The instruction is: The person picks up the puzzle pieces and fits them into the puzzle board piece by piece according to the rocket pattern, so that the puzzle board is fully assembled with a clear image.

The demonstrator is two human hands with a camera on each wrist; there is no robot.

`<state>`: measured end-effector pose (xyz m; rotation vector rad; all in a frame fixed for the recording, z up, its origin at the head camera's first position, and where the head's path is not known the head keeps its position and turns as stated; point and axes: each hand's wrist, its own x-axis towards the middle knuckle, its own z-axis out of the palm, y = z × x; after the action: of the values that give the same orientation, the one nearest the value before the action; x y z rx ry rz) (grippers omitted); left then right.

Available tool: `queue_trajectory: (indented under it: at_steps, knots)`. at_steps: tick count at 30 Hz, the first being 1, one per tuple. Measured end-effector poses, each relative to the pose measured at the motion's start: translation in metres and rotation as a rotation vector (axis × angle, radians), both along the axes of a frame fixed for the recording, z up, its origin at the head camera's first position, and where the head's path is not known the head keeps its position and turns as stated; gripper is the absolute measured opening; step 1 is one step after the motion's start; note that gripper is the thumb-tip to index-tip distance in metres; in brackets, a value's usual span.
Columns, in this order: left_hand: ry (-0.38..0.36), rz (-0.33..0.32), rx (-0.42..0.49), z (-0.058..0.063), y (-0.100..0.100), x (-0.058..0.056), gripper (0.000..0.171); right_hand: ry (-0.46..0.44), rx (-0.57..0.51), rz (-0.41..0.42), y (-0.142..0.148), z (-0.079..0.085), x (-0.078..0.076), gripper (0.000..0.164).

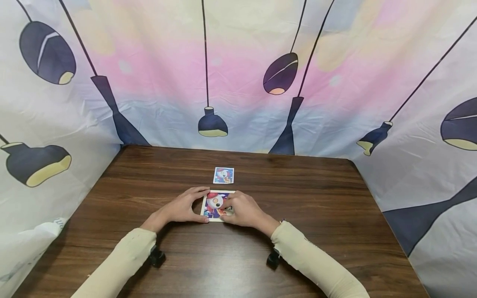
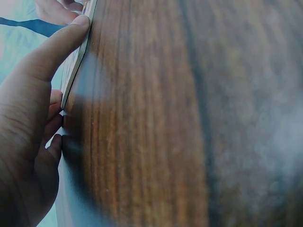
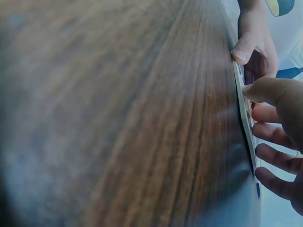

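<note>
A square picture board (image 1: 213,212) with a white border and a cartoon print lies on the brown table. My left hand (image 1: 180,207) holds it at the left side, thumb at the near corner and fingers at the far corner. Over its right part rests my right hand (image 1: 244,210), covering much of that side. In the right wrist view, the thumb of the right hand (image 3: 289,109) touches the board's near rim (image 3: 242,106) and the other fingers spread along the picture. Whether a small piece lies under those fingertips is hidden.
Beyond the board lies a smaller card (image 1: 223,175) with a similar cartoon picture. The wooden table (image 1: 156,165) meets a fabric backdrop (image 1: 167,82) printed with hanging lamps at the back and both sides.
</note>
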<state>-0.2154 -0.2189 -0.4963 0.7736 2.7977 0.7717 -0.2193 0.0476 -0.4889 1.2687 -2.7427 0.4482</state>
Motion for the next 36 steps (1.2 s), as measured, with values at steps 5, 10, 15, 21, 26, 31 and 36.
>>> queue_trajectory:
  at_steps: [5,10,15,21,26,31,36]
  knots:
    - [-0.001,0.001,-0.001,0.001,0.0,0.001,0.106,0.01,-0.006,0.004,-0.001,-0.001,0.0,0.027]
    - [0.006,-0.001,-0.002,0.002,0.0,0.001,0.106,0.019,-0.022,-0.003,-0.002,-0.001,0.001,0.02]
    - [0.004,-0.002,-0.001,0.002,0.001,0.001,0.105,0.017,-0.022,-0.024,-0.006,-0.001,0.003,0.014]
    - [-0.001,0.001,-0.002,0.002,0.001,0.001,0.105,0.014,-0.023,-0.039,-0.008,-0.001,0.005,0.014]
    - [-0.002,0.0,-0.005,0.002,0.001,0.001,0.107,0.051,-0.001,-0.006,-0.005,-0.002,0.007,0.018]
    - [0.003,-0.003,-0.006,0.002,0.001,0.001,0.106,-0.015,-0.066,0.01,0.004,0.001,0.007,0.022]
    - [0.002,0.001,-0.008,0.002,0.0,0.001,0.107,-0.105,-0.174,-0.007,0.025,0.01,0.008,0.024]
